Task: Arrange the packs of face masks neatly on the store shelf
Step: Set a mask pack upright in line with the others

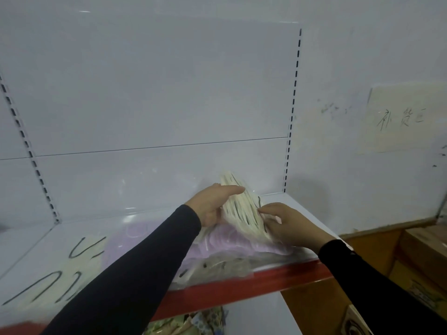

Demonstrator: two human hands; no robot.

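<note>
In the head view, the only one we have, a white metal store shelf with a red front strip (pixel 242 290) runs across the lower half of the frame. Just right of centre we see a cream-coloured pack of face masks in clear plastic with dark ear loops (pixel 242 209), standing tilted on edge, its top leaning toward the upper left. Our left hand (pixel 212 204) lies against its left face, thumb stretched out along the pack and the other fingers hidden behind it, so we cannot tell how tightly they curl. Our right hand (pixel 285 223) meets the pack's lower right edge, fingertips curled onto it in what looks like a pinch. Under and in front of the cream pack lies a lilac pack of face masks in clear plastic (pixel 229 243), flat on the shelf, and toward the red strip a grey-beige pack (pixel 225 265), blurred. At the lower left sits another flat cream pack with black loops (pixel 60 269). A paper sign with handwritten characters (pixel 406 119) hangs at the right

We judge the step in hand to be setting the cream pack upright or squaring it against its neighbours. The next move likely calls for both hands steadying it so the slippery plastic doesn't slide over the lilac pack
</note>
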